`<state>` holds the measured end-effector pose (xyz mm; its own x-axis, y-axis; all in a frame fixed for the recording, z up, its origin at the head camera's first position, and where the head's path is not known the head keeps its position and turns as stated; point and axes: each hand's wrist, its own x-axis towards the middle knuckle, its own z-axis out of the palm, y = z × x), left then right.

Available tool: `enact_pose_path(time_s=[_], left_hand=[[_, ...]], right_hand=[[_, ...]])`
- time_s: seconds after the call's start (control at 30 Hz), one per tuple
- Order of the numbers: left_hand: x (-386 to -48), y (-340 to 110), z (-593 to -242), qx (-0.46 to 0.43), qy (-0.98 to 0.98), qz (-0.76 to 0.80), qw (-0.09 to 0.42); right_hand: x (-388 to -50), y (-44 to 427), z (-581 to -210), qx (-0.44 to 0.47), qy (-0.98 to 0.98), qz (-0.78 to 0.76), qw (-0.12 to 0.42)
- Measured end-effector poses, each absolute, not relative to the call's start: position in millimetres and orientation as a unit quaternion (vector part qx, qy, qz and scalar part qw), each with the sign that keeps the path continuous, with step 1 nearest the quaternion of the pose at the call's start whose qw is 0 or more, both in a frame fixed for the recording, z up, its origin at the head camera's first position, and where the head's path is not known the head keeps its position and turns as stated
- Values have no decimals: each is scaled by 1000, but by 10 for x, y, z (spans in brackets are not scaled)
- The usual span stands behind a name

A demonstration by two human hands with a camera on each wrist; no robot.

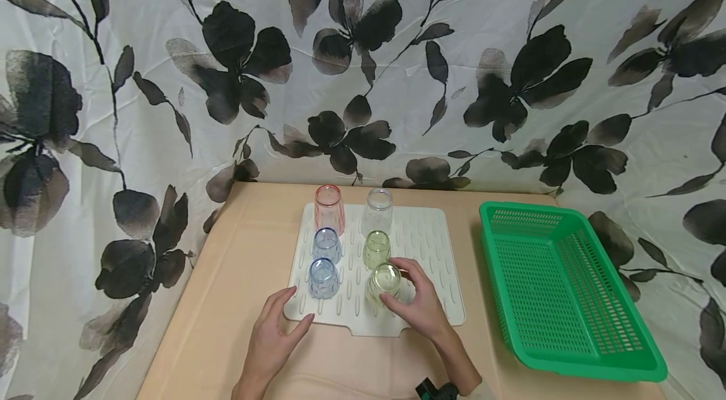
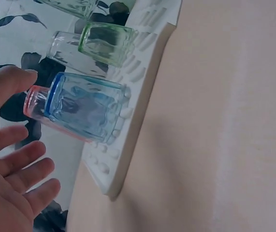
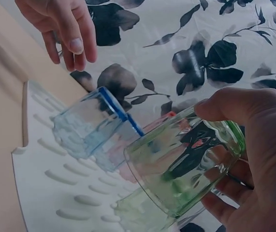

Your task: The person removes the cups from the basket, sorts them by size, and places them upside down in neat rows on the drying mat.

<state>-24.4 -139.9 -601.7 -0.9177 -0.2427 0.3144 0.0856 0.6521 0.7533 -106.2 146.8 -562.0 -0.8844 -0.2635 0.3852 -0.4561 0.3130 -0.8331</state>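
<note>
My right hand (image 1: 416,299) holds a light green glass (image 3: 183,162) between thumb and fingers, and the glass appears raised off the white drying mat (image 1: 416,242). Just behind it stands a second green glass (image 1: 377,250). My left hand (image 1: 273,334) is at the mat's front left edge, fingers spread and nothing held. Nearest to it is the front blue glass (image 1: 324,278), apart from the fingers; in the left wrist view the thumb (image 2: 19,79) shows near this blue glass (image 2: 84,108). Another blue glass (image 1: 327,245) stands behind.
At the mat's back are a taller pink glass (image 1: 329,208) and a clear glass (image 1: 377,211). A green plastic basket (image 1: 499,286) lies to the right on the tan table (image 1: 204,324). A floral curtain (image 1: 431,104) hangs behind the table.
</note>
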Motion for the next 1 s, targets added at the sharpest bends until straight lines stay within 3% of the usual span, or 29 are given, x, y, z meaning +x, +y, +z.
enact_pose_path(time_s=[0.57, 1.0], left_hand=[[-323, -1418, -6174, 98, -935, -333, 73], [-387, -1406, -6292, 97, -950, -293, 53]], right_hand=[[-1186, 1368, -5831, 169, -827, 532, 70], [-1254, 1293, -5941, 161, -829, 531, 67]])
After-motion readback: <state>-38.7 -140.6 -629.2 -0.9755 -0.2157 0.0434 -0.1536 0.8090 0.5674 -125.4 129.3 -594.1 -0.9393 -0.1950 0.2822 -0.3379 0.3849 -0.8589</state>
